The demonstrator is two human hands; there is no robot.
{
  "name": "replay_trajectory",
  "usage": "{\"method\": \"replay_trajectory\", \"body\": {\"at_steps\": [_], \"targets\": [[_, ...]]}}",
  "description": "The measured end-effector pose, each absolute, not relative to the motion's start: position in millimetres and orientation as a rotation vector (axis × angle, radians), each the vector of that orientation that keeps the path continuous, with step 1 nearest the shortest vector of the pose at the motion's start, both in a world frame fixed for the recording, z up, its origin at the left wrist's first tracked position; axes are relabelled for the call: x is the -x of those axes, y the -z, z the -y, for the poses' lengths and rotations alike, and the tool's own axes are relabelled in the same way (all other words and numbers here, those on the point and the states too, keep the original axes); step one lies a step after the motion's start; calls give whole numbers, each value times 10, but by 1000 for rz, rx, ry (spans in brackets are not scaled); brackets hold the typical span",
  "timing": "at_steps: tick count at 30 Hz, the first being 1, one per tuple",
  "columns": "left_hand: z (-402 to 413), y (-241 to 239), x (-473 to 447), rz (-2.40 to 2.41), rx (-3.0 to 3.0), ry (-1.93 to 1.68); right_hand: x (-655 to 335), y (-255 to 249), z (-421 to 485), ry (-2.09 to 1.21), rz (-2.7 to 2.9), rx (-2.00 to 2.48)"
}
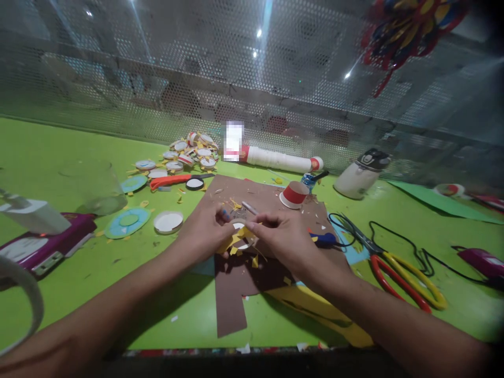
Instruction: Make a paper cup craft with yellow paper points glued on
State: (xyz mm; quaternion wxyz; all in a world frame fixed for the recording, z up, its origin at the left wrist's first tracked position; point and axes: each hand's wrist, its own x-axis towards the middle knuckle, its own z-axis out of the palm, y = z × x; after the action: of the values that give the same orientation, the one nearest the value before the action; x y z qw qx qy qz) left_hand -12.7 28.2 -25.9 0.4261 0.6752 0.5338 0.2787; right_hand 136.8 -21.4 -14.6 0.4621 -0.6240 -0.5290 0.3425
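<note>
Over the brown sheet (283,273), my left hand (207,228) is closed on the left side of a small white round craft piece (244,242) with yellow paper points on it. My right hand (281,233) pinches the same piece at its upper right edge, fingertips and thumb pressed together. A thin pale stick (249,208) shows just above my right fingers; whether they hold it, I cannot tell. Small yellow paper scraps (255,261) lie below the hands. A red and white paper cup (294,195) stands upside down beyond my right hand.
Finished-looking round pieces (197,149) are heaped at the back. An orange cutter (173,181) lies before them. Scissors (394,268) and a black cord (413,239) lie right. A clear jar (92,186) and a purple power strip (55,247) stand left. Mesh (157,68) rises behind.
</note>
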Motion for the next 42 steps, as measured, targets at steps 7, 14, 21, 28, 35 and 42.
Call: {"method": "replay_trajectory", "body": {"at_steps": [7,14,21,28,35,42], "targets": [[-196,214,113,-1070,-1302,-705,-1373,150,210,-673,1466,1620],[-145,204,125,-930,-1112,-680,-1382,210,214,-623,1534,1606],[-187,249,158,-907,-1191,-670,-1372,254,198,-554,1566,1608],[-181,249,151,-923,-1213,-718,-1365,-11,331,-435,1636,1593],[-204,168,211,-1002,-1103,-856,-1990,-229,481,-120,1503,1670],[-283,63,349,-1016,-1012,-945,-2819,-31,641,87,1762,1899]]}}
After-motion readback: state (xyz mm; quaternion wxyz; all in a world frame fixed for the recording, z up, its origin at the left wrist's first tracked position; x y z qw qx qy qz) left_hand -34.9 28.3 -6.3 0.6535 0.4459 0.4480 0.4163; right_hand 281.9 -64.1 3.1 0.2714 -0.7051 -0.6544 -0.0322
